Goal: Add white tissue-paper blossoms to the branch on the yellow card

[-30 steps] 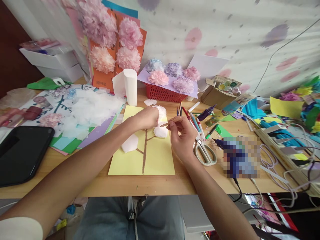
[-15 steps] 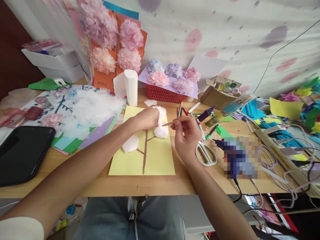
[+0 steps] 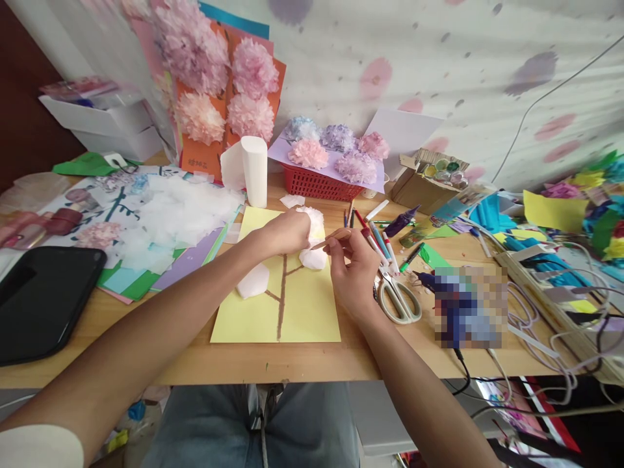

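A sheet of yellow paper [image 3: 234, 323] lies on the desk, with a brown tree trunk and branches [image 3: 283, 299] on it. My left hand [image 3: 295, 231] is closed over its upper part, fingertips turned away and hidden, beside a fluffy white paper flower [image 3: 314, 219]. In my right hand [image 3: 353, 266], a slim light-brown wooden stick [image 3: 322, 244] is pinched, its tip pointing at the flower and at a flat white tissue piece [image 3: 312, 260]. Another white tissue piece [image 3: 253, 281] sits on the left branch.
White-handled scissors [image 3: 400, 304], several markers [image 3: 380, 240] and a blurred-out blue tool [image 3: 458, 302] lie on the right. A white roll [image 3: 255, 172] and a red basket [image 3: 316, 184] stand behind. Tissue sheets [image 3: 180, 205] and a black tablet [image 3: 43, 302] are on the left.
My right hand has moved left with the wooden stick, closer to the white flower. More of the markers and scissors now shows. My left hand stays about where it was.
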Demonstrator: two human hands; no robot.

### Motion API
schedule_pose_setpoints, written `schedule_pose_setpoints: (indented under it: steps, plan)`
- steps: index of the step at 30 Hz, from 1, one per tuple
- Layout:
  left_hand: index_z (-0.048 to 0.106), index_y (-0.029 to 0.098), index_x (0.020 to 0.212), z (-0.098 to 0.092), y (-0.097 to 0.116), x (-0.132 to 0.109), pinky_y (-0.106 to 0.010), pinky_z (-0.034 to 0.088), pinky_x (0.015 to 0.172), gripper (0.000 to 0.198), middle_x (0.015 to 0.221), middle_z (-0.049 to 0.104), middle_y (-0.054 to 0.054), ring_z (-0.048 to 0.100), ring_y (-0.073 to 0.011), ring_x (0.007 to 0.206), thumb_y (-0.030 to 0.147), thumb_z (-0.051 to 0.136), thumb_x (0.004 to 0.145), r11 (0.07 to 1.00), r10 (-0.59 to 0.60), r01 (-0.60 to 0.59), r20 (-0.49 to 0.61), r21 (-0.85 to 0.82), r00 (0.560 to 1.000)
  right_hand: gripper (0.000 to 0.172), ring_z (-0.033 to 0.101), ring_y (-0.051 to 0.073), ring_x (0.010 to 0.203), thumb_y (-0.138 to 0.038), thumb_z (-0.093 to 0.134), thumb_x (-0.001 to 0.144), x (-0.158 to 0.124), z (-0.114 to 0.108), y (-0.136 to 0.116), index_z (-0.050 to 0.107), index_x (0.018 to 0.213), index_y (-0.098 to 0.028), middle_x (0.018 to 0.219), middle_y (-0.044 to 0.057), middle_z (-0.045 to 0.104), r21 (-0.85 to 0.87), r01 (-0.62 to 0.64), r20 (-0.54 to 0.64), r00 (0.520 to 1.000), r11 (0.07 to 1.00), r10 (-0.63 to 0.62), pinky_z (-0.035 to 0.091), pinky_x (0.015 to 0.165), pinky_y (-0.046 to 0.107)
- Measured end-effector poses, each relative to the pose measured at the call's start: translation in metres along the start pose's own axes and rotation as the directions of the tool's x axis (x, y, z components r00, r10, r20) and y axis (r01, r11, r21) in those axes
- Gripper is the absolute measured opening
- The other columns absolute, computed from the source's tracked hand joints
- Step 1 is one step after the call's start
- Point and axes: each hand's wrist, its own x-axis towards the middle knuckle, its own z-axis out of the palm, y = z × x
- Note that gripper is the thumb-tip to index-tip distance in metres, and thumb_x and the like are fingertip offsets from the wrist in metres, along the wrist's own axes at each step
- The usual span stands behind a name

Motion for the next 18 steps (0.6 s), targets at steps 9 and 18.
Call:
schedule_pose_setpoints:
  steps: [9,18]
  plan:
    - [0.069,0.013,0.075,-0.0022,0.0048,-0.0021,-0.031,0.031,0.055,0.014,0.072,0.063,-0.008,0.052,-0.0185,0.061,0.010,0.056,0.078,0.989,-0.086,0.081,0.036,0.122,0.996,0.009,0.066,0.017,0.074,-0.022,0.054,0.098,-0.0026,-0.0040,0.0008,0.059,0.091,-0.024,0.084,0.002,0.066,-0.018,0.072,-0.144,0.987,0.997,-0.074,0.058,0.068,0.034]
    - [0.069,0.013,0.071,-0.0061,0.0067,-0.0037,-0.032,0.032,0.054,0.016,0.067,0.063,-0.009,0.053,-0.0191,0.061,0.012,0.055,0.080,0.982,-0.052,0.044,0.037,0.183,0.998,0.008,0.067,0.016,0.076,-0.020,0.053,0.096,-0.0027,0.0011,0.0043,0.057,0.090,-0.023,0.086,0.001,0.067,-0.018,0.048,-0.014,0.999,0.999,-0.048,0.058,0.067,0.030]
